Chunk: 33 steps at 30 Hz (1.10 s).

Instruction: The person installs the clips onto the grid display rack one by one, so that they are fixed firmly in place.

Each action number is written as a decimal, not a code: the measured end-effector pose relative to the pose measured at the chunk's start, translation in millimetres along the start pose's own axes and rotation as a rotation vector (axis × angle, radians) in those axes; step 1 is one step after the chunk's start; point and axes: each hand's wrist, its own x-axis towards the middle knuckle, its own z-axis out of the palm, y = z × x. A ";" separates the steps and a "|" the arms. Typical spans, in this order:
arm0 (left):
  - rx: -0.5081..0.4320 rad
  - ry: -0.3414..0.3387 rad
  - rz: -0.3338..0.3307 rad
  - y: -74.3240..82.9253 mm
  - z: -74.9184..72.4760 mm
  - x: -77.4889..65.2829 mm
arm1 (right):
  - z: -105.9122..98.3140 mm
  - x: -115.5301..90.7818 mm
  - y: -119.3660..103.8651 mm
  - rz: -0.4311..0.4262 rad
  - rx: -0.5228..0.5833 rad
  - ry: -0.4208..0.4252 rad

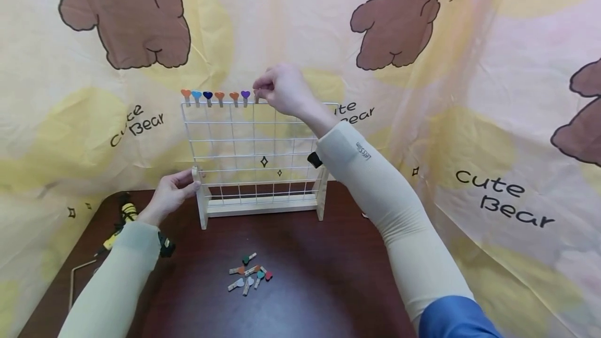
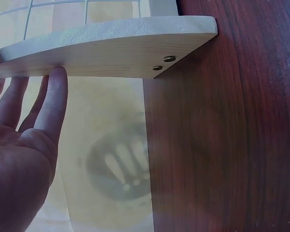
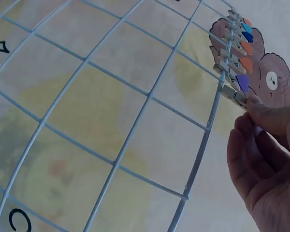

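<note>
A white wire grid [image 1: 254,140] stands upright in a wooden stand [image 1: 263,206]. Several small wooden clothespins with heart tops, among them a purple-heart clothespin [image 1: 245,96], sit in a row along the left part of its top wire. At the row's right end my right hand [image 1: 286,90] pinches another wooden clothespin [image 3: 235,96] between thumb and fingertips, right at the top wire; its upper end is hidden by the fingers. My left hand [image 1: 170,194] holds the stand's left side post [image 2: 101,48], thumb on the near side and fingers at the far edge.
A loose pile of heart clothespins [image 1: 249,274] lies on the dark wooden table [image 1: 281,312] in front of the stand. At the left edge are a yellow-and-black tool [image 1: 128,213] and a bent metal key [image 1: 72,280]. A bear-print curtain [image 1: 300,25] surrounds the table.
</note>
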 end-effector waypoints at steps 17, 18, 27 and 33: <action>0.035 0.000 -0.017 1.1 1.2 -1.1 | 57.1 -58.6 15.1 -0.137 0.130 0.257; 0.039 0.002 -0.018 1.5 1.2 -1.4 | 69.3 -71.2 17.0 -0.155 0.165 0.243; 0.010 0.013 0.026 -0.4 2.7 -1.5 | 205.0 -189.1 42.5 -0.025 0.185 -0.393; 0.008 0.010 0.018 1.9 3.3 -0.7 | 246.4 -226.6 49.7 0.011 0.128 -0.574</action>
